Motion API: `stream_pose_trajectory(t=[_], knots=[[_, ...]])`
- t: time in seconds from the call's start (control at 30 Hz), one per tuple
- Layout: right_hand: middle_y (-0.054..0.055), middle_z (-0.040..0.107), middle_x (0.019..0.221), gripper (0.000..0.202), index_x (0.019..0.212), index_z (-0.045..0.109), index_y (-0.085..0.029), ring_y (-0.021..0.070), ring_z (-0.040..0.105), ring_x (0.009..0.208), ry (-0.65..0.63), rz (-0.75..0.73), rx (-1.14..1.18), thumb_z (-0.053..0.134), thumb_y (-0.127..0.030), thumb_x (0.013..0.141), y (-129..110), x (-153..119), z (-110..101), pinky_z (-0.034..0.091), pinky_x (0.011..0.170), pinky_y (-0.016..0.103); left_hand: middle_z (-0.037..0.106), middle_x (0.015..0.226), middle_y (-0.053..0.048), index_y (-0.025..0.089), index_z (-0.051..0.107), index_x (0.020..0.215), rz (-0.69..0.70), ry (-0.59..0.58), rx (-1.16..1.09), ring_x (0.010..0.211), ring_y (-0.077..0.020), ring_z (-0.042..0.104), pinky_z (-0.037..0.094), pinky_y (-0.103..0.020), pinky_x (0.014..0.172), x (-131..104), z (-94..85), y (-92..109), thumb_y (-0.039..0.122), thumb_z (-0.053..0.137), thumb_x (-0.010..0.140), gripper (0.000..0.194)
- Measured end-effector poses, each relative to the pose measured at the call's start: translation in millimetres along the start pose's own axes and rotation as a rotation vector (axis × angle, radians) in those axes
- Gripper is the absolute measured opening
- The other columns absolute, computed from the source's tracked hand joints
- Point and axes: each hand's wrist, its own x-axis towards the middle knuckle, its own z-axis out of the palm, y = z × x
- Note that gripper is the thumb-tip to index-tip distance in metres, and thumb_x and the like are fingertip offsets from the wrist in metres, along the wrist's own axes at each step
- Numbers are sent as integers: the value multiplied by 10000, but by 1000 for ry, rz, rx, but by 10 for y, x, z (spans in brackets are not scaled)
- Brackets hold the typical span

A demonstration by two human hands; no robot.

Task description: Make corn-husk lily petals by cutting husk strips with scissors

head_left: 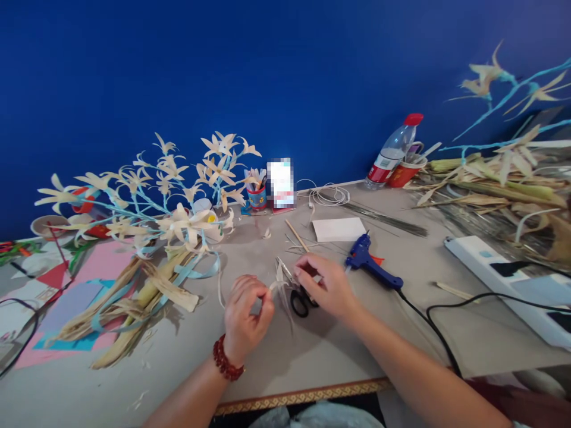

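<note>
My left hand [248, 312], with a red bead bracelet [227, 358] on its wrist, is closed, thumb and forefinger pinched on a thin pale strip [279, 283]. The strip extends to the right, toward my other hand. My right hand [325, 284] has its fingertips pressed together; whatever lies between them is too small to make out. Beneath and beside that hand lie black-handled scissors [298, 303] on the grey table [267, 368]. A blue glue gun [371, 263] rests to the right of my right hand. Behind the hands are a thin stick [297, 235] and a white card [339, 229].
Pale flowers on blue stems [178, 184] spread across the back left, above dried husks [147, 291] and coloured paper [104, 261]. A bottle [392, 154], a red cup [405, 171] and wires [388, 218] stand or lie behind. At right, a power strip [504, 279] trails black cables.
</note>
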Motion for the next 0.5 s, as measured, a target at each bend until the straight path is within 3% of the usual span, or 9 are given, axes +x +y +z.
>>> stream_pose_trajectory(t=[0.1,0.17,0.3,0.4,0.5], knots=[[22,619,769,201,869,583,-172,138,607,642,-220,217,569,562,-372,857,-26,-5,65,519,608,276,647,800,-32,209,580,874,59,27,33,792,-173,598,477,-398,861,2,-13,-34,46,549,787,188],[18,626,778,246,885,569,-165,125,611,626,-304,327,829,630,-393,819,-33,-21,129,544,613,290,666,844,-36,220,603,929,104,16,57,817,-176,604,467,-406,878,-2,-24,-48,42,557,783,235],[-15,604,709,261,846,573,-165,101,595,602,-284,367,923,750,-317,729,-23,-44,169,541,588,247,672,941,-51,242,616,1024,107,-8,0,878,-195,602,437,-425,911,-12,-46,-37,69,563,797,291],[-15,599,705,229,847,586,-166,95,584,599,-295,268,840,736,-309,748,-27,-48,129,513,575,223,639,980,-77,203,594,1045,-132,-59,-254,921,-210,582,448,-383,852,-6,-42,-14,175,497,863,208],[-5,594,736,216,908,589,-170,99,572,621,-336,158,721,688,-325,794,-57,-62,91,485,577,219,594,847,-55,173,588,895,-432,-146,-553,812,-189,550,439,-315,736,10,-10,-11,288,434,906,192]])
